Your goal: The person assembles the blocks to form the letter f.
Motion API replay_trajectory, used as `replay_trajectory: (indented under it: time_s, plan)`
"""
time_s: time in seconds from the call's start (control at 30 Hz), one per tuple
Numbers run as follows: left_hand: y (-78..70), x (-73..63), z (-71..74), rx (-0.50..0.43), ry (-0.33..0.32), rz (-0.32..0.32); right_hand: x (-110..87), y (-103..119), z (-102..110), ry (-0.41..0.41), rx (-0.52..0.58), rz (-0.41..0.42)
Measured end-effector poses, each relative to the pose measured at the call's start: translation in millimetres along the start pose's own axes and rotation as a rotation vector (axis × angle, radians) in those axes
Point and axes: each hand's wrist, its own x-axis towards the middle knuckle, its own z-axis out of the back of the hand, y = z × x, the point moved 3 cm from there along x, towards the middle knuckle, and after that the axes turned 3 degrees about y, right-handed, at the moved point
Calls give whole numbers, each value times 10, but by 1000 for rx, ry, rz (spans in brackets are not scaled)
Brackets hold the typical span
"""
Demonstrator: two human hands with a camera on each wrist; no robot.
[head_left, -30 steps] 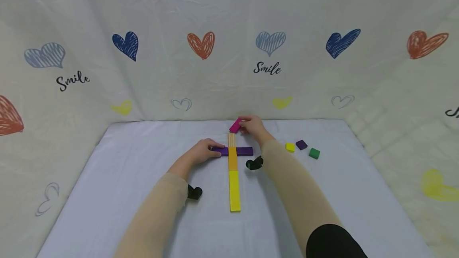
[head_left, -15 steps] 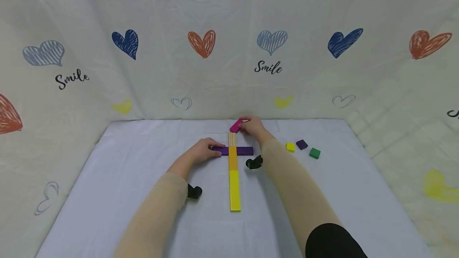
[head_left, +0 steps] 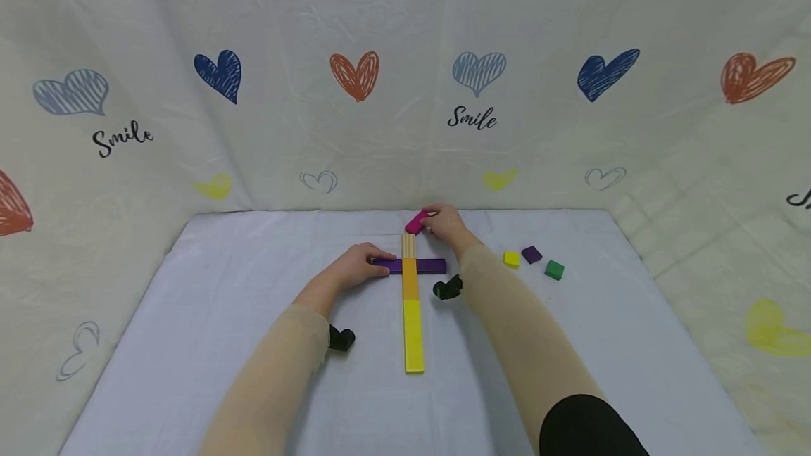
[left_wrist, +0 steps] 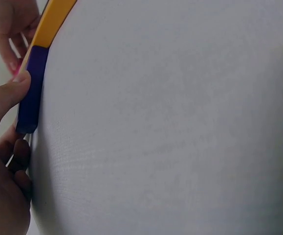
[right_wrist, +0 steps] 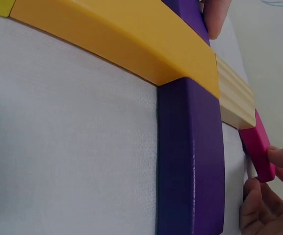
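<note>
The right hand's fingers (right_wrist: 253, 210) pinch the pink block (head_left: 415, 222); the right hand (head_left: 446, 222) reaches over from the right, and the block slants at the far end of the row. It seems to touch the tan block (head_left: 408, 245) at one corner, though its underside is hidden and I cannot say whether it lies flat. The left hand (head_left: 357, 267) grips the outer end of the left purple block (left_wrist: 32, 93), thumb on the near side.

That block meets one side of the orange block (head_left: 410, 280), and the right purple block (head_left: 431, 267) meets the other, making a cross. The ridged tan block butts against the orange block's far end, the long yellow block (head_left: 414, 336) against its near end.

Out to the right of the right hand, three small pieces sit apart on the desk (head_left: 222, 301): a yellow piece (head_left: 511, 260), a purple piece (head_left: 531, 254) and a green piece (head_left: 554, 270). Behind the desk hangs a pale cloth (head_left: 405, 139) printed with hearts and "Smile".
</note>
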Motion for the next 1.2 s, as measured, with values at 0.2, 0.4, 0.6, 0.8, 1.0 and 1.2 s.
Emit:
replay_trajectory:
  time_s: [0.2, 0.4, 0.6, 0.8, 1.0, 1.2]
  plan:
    - [-22, -9, 5, 2, 8, -8, -69, 33, 18, 13, -54, 19]
    - [-30, -7, 3, -2, 8, -7, -71, 30, 24, 22, -103, 3]
    - [-23, 1, -4, 5, 2, -8, -62, 5, 19, 21, -131, 2]
    - [-22, 6, -7, 2, 3, -6, -80, -8, 19, 13, -135, 14]
    - [-31, 5, -19, 1, 4, 5, -99, -17, 54, -4, -114, 19]
    - [-30, -12, 0, 4, 0, 11, -131, -28, 119, -48, -185, 101]
